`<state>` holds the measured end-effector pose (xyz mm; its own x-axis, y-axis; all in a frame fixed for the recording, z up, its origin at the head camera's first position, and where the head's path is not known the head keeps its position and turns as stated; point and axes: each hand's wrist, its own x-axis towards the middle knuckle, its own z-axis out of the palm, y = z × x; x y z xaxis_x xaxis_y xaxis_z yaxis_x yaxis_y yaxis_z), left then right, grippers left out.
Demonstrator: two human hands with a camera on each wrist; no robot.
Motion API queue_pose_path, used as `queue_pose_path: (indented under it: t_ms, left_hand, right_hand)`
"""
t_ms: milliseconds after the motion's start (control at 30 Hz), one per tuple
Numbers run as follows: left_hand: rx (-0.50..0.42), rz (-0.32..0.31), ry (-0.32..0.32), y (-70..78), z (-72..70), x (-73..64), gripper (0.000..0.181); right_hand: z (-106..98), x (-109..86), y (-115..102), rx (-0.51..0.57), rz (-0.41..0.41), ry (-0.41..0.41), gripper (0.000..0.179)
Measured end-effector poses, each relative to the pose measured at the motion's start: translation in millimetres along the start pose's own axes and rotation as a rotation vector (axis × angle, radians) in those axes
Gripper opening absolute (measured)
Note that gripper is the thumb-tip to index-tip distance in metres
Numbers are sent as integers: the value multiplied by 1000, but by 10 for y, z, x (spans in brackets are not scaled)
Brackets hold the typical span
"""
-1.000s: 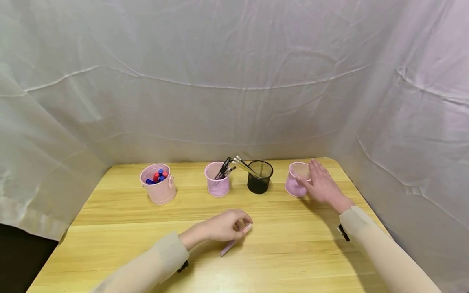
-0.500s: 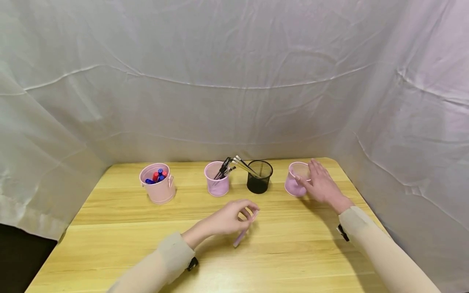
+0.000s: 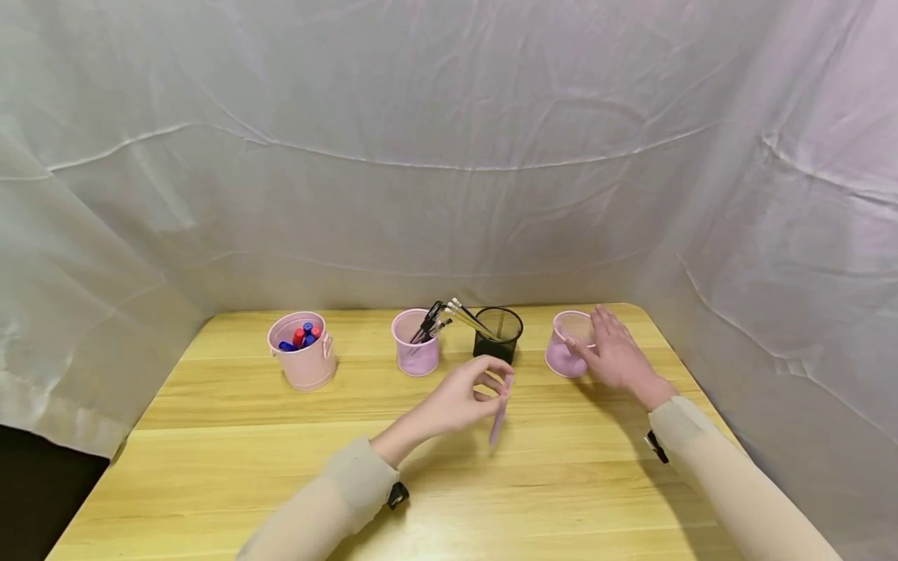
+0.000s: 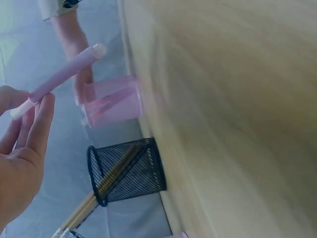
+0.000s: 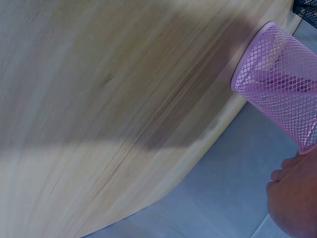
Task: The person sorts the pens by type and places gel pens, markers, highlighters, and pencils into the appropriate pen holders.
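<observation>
My left hand [image 3: 463,399] pinches a slim purple marker [image 3: 497,425] between thumb and fingers, above the table in front of the black mesh cup [image 3: 494,348]. In the left wrist view the marker [image 4: 64,73] has pale ends and slants up away from the fingers. My right hand [image 3: 617,354] rests at the rim of the pink mesh cup [image 3: 563,361] on the right, fingers extended along its far side and thumb across the near rim. Through the cup's mesh [image 5: 277,74] darker pink, stick-like shapes show in the right wrist view.
Pencils [image 3: 466,315] lean out of the black cup. Left of it stands another pink mesh cup [image 3: 418,360] with black pens [image 3: 428,321]. A pink bucket [image 3: 309,370] at far left holds red and blue markers [image 3: 300,338]. Grey cloth [image 3: 449,210] hangs behind the wooden table [image 3: 561,499].
My left hand has carried the purple marker up, away from me and to the right, and the marker now hangs more upright. My right hand and its cup have stayed put.
</observation>
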<state>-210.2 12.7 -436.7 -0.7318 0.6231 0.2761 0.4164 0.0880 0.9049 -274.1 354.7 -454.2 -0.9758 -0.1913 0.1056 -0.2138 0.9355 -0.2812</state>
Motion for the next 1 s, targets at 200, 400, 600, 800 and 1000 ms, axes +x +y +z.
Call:
queue_pose_path:
  t_ms: [200, 400, 600, 800, 1000]
  left_hand:
    - [-106, 62, 84, 38, 64, 189, 39]
    - [-166, 78, 173, 108, 114, 390, 40]
    - [-219, 116, 260, 185, 164, 602, 37]
    - [-241, 148, 316, 232, 201, 810, 35]
    - [-243, 178, 367, 262, 200, 996, 32]
  right_hand:
    - [18, -5, 10, 5, 6, -1, 98]
    - [15, -11, 5, -1, 9, -2, 96]
    - [-7, 5, 1, 7, 9, -12, 96]
    - [-13, 17, 11, -7, 4, -5, 96]
    - [-14, 2, 9, -9, -21, 1, 93]
